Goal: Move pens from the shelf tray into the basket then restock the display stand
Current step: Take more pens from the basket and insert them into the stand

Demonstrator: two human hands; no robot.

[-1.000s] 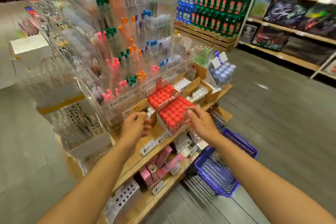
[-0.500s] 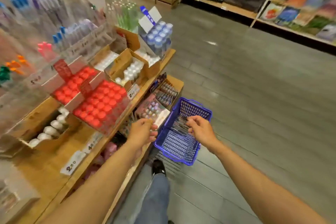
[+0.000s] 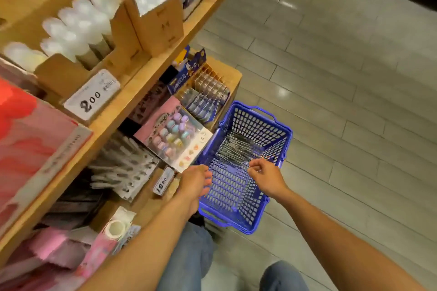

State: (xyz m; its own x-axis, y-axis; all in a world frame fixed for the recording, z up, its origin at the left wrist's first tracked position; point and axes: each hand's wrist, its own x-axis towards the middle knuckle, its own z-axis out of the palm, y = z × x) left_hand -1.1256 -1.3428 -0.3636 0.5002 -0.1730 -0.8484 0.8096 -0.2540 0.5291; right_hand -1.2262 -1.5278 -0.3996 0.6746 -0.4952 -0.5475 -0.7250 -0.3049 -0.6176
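Grey shop floor under both hands, basket (image 3: 246, 222) right below them, pens (image 3: 236, 146) piled just past the fingers. Left hand (image 3: 197, 184) loosely open; right hand (image 3: 266, 176) pinched, can't tell on what. Pens looked light, slippery; grab mid-barrel.

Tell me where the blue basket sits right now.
In the head view the blue basket sits on the grey floor, right of centre, against the lower wooden shelf, with pens inside and both hands above its near end.

Both bare arms reach forward; left hand (image 3: 197, 181) loosely curled, right hand (image 3: 266, 176) fingers pinched together.
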